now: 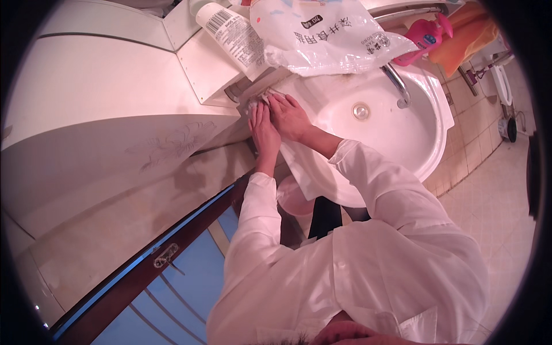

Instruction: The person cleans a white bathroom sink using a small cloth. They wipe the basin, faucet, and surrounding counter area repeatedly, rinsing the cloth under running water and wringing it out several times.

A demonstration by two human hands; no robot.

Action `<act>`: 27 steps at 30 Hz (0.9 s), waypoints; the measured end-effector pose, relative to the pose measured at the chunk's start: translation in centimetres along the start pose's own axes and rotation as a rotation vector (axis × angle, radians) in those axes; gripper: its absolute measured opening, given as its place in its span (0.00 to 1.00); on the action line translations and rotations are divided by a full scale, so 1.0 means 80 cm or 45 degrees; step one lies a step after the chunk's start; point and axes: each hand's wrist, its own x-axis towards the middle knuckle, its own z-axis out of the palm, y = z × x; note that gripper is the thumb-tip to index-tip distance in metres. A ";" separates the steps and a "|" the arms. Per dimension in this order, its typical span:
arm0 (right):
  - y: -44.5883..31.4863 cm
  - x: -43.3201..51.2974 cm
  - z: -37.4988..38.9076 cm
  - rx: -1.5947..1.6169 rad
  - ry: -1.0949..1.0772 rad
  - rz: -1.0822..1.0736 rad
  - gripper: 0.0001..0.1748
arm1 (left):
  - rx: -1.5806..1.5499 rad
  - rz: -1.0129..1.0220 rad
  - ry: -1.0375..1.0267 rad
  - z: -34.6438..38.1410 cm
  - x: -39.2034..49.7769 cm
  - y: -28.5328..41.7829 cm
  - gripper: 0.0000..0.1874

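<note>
My left hand [265, 129] and my right hand [290, 117] lie side by side at the left end of the white ceramic washbasin [388, 142], close to the wall. Their fingertips meet at a small, crumpled whitish material [264, 98], perhaps a cloth or tissue. Which hand grips it, if either, is hard to tell, as the fingers cover part of it. To the right of my hands are the basin's round drain [361, 111] and a curved chrome faucet [399, 86].
Above my hands are a white squeeze tube [235, 39] and a white plastic bag with writing [327, 39]. A pink pump bottle [424, 41] stands behind the faucet. A white cabinet [108, 82] borders the left, a pink bucket [295, 196] sits below, and a dark-framed door [159, 263] is lower left.
</note>
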 end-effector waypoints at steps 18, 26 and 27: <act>-0.011 -0.006 -0.018 -0.031 0.269 -0.154 0.33 | 0.009 0.176 0.214 -0.007 0.003 0.002 0.30; 0.004 -0.005 -0.027 -0.087 0.175 -0.199 0.32 | -0.087 0.281 0.165 -0.001 0.011 0.001 0.27; 0.005 -0.004 -0.025 -0.045 0.322 -0.224 0.32 | -0.189 0.303 0.240 -0.001 0.009 0.003 0.27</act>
